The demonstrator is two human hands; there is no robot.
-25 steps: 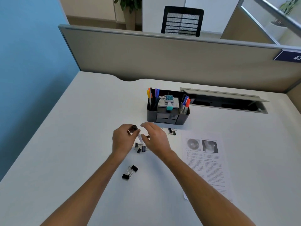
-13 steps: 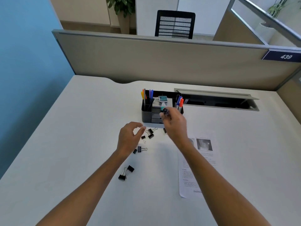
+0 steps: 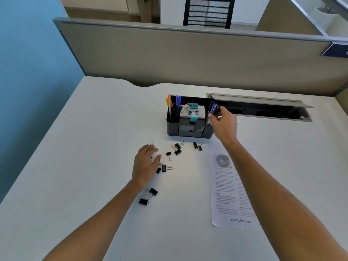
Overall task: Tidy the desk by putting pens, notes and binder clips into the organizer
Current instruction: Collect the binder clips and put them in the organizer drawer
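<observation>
The right hand (image 3: pixel 225 125) pinches a dark pen (image 3: pixel 216 111) over the right end of the organizer (image 3: pixel 190 131), the pen tilted with its top end up. The left hand (image 3: pixel 145 164) lies loose among binder clips (image 3: pixel 178 148). The paper (image 3: pixel 228 187) by the desk's right side reads "mebooksfree.com".

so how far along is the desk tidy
Done: coloured pens stand in the organizer. In hand: the right hand holds a dark item, too small to identify, at its right compartment; the left hand rests among the binder clips. Left: the scattered clips and the printed sheet.
</observation>
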